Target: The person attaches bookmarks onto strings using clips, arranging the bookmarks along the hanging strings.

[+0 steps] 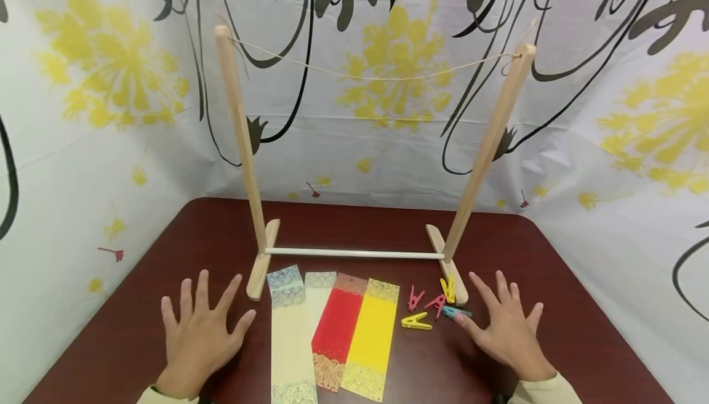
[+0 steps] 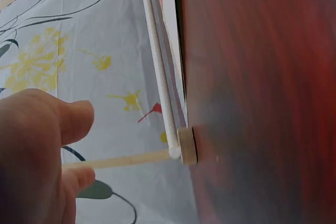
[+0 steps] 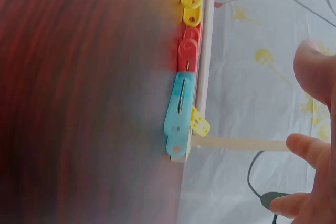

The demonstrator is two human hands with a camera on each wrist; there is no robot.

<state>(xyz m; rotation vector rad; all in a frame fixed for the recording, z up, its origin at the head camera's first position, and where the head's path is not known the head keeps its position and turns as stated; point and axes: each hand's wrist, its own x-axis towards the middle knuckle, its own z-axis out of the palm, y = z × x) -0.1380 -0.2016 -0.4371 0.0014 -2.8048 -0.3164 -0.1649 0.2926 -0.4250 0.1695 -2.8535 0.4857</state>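
My left hand [image 1: 200, 333] is spread over the table's left side, palm down and holding nothing. To its right lie several patterned strips: a long cream one with a blue end [image 1: 290, 342], a whitish one [image 1: 319, 293] partly covered, a red one [image 1: 340, 324] and a yellow one [image 1: 372, 336]. My right hand [image 1: 506, 333] is likewise spread with nothing in it, its thumb nearest a blue clothespin [image 1: 456, 311]. Around that lie yellow clothespins [image 1: 416, 321] and pink clothespins [image 1: 415, 298]. In the right wrist view the blue clothespin [image 3: 178, 114] lies nearest the camera.
Behind the strips stands a wooden frame with a left post [image 1: 240, 139], a right post [image 1: 490, 151] and a white crossbar [image 1: 354, 253]. A thin string [image 1: 382, 78] sags between the post tops. The dark red table [image 1: 166, 238] meets a flower-patterned cloth [image 1: 310, 164].
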